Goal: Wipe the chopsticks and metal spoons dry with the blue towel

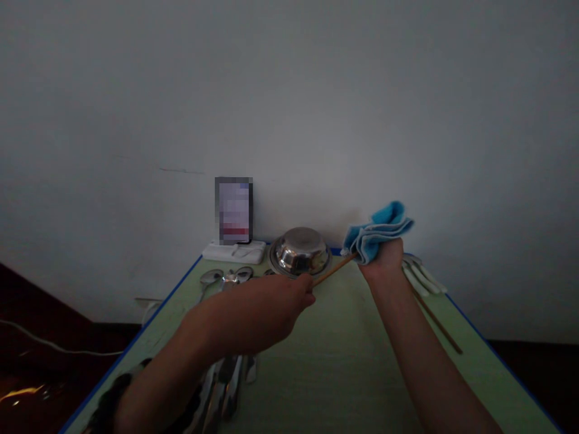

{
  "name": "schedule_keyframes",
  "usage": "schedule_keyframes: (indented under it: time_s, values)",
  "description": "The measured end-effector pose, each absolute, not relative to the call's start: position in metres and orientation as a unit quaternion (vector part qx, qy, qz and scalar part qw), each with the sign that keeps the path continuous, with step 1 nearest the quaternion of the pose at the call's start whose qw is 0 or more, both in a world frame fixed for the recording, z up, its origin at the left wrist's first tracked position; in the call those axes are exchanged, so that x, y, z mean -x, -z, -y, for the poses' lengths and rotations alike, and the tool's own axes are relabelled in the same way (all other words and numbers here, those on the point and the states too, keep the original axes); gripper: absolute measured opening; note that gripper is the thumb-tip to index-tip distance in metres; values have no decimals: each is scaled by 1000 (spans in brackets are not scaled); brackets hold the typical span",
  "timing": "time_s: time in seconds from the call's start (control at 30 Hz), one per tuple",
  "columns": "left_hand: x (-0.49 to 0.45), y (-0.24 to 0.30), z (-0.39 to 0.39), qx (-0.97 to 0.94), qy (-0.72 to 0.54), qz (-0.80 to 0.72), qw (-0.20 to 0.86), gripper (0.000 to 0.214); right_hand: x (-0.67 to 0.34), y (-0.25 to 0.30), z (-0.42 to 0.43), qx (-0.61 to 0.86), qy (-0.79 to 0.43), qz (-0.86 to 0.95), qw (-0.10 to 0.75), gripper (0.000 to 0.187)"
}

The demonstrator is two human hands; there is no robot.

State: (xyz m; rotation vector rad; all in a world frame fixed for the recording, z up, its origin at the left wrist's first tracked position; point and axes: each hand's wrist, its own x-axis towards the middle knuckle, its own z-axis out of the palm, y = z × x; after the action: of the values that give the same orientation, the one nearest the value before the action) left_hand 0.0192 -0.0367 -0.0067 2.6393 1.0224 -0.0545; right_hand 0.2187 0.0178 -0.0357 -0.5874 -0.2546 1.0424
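My left hand is closed on one end of a thin wooden chopstick, which runs up and to the right. My right hand is closed round a blue cloth, and the cloth wraps the chopstick's far end. Both hands are held above the green table. Just behind the chopstick, an upturned steel bowl rests on a steel plate.
Several metal spoons lie behind my left hand, and more cutlery lies under my left forearm. A second chopstick and white utensils lie by my right arm. A white stand sits against the wall.
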Motion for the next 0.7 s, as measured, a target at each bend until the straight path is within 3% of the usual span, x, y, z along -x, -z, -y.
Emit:
schedule_keyframes:
  time_s: [0.43,0.7]
  values:
    - [-24,10,33,-911,13,-378,163,30,-192,38,-9,337,-521,128,774,25]
    - [-24,6,30,-890,39,-338,303,30,-187,43,-9,397,-434,181,788,22]
